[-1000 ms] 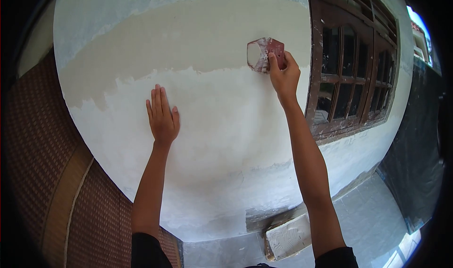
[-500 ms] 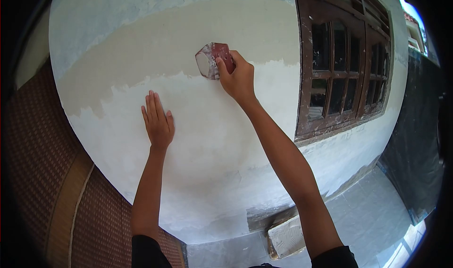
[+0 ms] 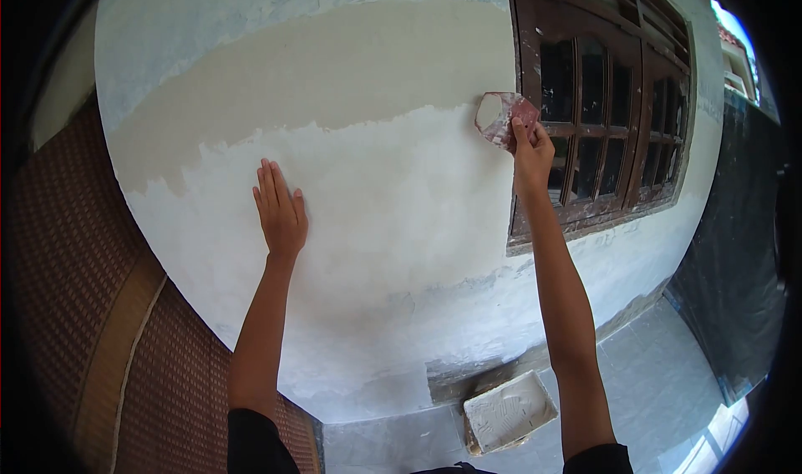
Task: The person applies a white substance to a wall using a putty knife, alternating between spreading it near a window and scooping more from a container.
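Note:
My right hand (image 3: 533, 152) grips a reddish-brown putty spreader (image 3: 504, 115), its flat face smeared with whitish putty. The spreader is at the wall, close beside the left edge of the window frame. Lower on the left, my left hand (image 3: 280, 209) lies flat against the wall (image 3: 376, 198) with its fingers stretched upward and the thumb apart. A wide beige band of damp-looking putty (image 3: 334, 65) curves over the white coat above both hands. Whether the spreader's edge touches the wall is hard to tell.
A brown wooden window (image 3: 593, 98) with dark panes is on the right. On the grey tiled floor (image 3: 652, 374) by the wall's foot stands a tray (image 3: 535, 388) of white putty. Woven panels (image 3: 67, 223) line the left; a dark sheet (image 3: 710, 232) hangs at far right.
My right hand has swept the spreader rightward along the wall to the window frame. The beige band's lower edge now sits higher where it passed. My left hand stays put. More of the tray shows.

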